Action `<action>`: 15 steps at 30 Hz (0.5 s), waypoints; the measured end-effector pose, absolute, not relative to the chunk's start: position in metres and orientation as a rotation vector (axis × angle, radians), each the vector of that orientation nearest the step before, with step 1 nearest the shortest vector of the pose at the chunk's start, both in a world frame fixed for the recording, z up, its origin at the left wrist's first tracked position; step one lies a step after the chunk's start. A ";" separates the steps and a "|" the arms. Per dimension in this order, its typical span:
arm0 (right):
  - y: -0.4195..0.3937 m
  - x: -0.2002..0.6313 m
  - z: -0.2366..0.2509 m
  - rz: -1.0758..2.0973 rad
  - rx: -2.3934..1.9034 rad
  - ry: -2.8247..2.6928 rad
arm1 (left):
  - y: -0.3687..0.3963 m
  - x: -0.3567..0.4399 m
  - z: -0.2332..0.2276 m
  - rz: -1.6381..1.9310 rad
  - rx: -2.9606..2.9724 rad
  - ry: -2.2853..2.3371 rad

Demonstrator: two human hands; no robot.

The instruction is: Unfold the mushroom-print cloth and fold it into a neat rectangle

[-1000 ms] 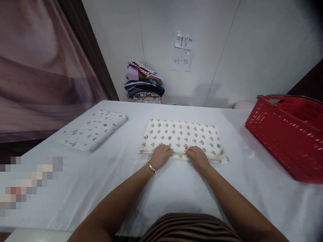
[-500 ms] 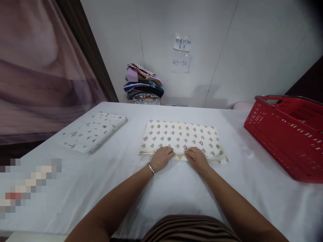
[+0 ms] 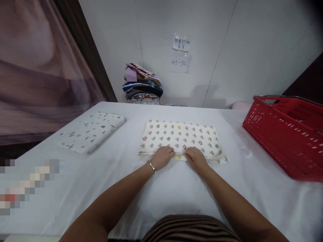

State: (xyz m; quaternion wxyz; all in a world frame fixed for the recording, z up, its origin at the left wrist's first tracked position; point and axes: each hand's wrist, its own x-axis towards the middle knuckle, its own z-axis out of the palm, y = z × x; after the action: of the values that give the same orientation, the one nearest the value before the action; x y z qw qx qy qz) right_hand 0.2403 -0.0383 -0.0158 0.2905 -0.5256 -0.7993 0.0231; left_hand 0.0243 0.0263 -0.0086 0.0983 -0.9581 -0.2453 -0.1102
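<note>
Cloth (image 3: 181, 137) with little mushrooms lies folded in the middle of the table (image 3: 176, 188), and both your hands rest on its near edge. Your left hand (image 3: 163, 157) and right hand (image 3: 196, 158) lie side by side, fingers bent down on it, gripping nothing. Another folded cloth (image 3: 91, 132) sits near the left edge, and a red basket (image 3: 285, 134) is at the right edge.

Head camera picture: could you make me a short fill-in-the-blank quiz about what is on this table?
1. Both hands, left hand and right hand, rest on the near edge of the folded ____-print cloth.
2. The basket at the right is ____ in colour.
3. A bracelet sits on the ____ wrist.

Missing words: mushroom; red; left
</note>
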 end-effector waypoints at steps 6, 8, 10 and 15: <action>-0.039 0.242 -0.018 0.090 -1.333 -2.123 | 0.025 0.026 -0.009 -0.351 -2.832 -0.749; -0.040 0.243 -0.018 0.096 -1.314 -2.106 | 0.025 0.026 -0.010 -0.405 -2.850 -0.786; -0.040 0.243 -0.018 0.108 -1.309 -2.088 | 0.024 0.026 -0.010 -0.479 -2.889 -0.868; -0.041 0.242 -0.017 0.151 -1.349 -2.000 | 0.025 0.030 -0.006 -0.579 -2.968 -1.059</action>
State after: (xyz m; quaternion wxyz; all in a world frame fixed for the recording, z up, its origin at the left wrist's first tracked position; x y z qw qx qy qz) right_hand 0.2420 -0.0407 -0.0172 0.3545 -0.5219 -0.7736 0.0584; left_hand 0.0303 0.0255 -0.0056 -0.0312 -0.9259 -0.3304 -0.1806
